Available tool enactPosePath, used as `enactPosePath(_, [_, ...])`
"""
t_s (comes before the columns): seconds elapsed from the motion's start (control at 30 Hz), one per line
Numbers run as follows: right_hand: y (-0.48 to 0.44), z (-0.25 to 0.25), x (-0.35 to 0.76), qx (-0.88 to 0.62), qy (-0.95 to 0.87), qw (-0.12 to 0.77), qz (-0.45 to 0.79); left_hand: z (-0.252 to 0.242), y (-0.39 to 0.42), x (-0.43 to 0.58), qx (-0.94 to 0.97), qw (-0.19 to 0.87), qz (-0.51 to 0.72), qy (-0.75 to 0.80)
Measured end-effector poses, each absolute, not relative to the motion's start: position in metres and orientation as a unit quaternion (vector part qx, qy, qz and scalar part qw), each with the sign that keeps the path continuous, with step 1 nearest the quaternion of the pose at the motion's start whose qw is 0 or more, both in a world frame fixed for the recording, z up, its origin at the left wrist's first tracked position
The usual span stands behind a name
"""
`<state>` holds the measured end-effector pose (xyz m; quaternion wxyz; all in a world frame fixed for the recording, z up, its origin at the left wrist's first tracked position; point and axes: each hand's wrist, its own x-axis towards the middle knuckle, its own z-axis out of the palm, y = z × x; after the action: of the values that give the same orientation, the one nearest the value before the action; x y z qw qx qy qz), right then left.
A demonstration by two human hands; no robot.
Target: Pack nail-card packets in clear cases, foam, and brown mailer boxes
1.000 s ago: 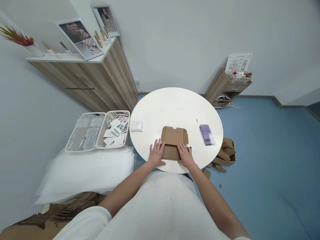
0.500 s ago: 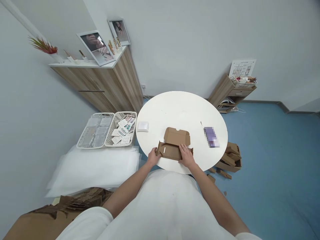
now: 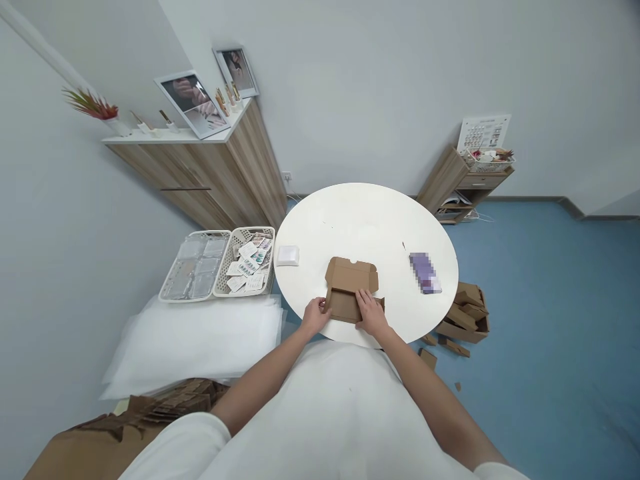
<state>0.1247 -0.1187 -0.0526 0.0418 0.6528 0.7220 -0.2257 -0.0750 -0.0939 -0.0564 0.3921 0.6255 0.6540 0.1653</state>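
A brown cardboard mailer box (image 3: 346, 305) lies partly folded near the front edge of the round white table (image 3: 325, 213). Its lid panel (image 3: 352, 273), with a small notch in the far edge, is spread out behind the base. My left hand (image 3: 316, 316) is closed on the raised left side wall of the box, fingers outside. On the right part of the base rests my right hand (image 3: 371, 312), fingers stretched forward and its thumb by the near edge. The right side flap stands up beside it, partly hidden.
A small white stack (image 3: 288, 255) sits at the table's left edge, and a blurred purple item (image 3: 425, 273) at the right. White baskets (image 3: 217, 288) hold clear packets and cards. Cardboard pieces fill an open carton (image 3: 473, 333) on the floor. A wooden cabinet (image 3: 260, 167) stands behind.
My left hand has moved slightly right, bringing the left side wall upright and inward. A white mark inside the base no longer shows. My right hand stays on the base.
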Motion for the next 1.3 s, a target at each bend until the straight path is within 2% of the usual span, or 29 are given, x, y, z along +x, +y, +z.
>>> enactPosePath(0.27, [-0.119, -0.055, 0.122, 0.655, 0.719, 0.041, -0.230, -0.049, -0.094, -0.071, 0.632, 0.393, 0.148, 0.651])
enactPosePath(0.73, [-0.131, -0.047, 0.130, 0.613, 0.745, 0.048, -0.258, -0.053, -0.084, -0.074, 0.660, 0.357, 0.048, 0.659])
enactPosePath(1.07, [-0.132, -0.042, 0.132, 0.607, 0.750, 0.050, -0.258, -0.053, -0.080, -0.064, 0.705, 0.267, -0.045, 0.656])
enactPosePath(1.3, [-0.131, -0.044, 0.133, 0.614, 0.745, 0.053, -0.255, -0.050, -0.085, -0.070, 0.709, 0.291, -0.006, 0.642])
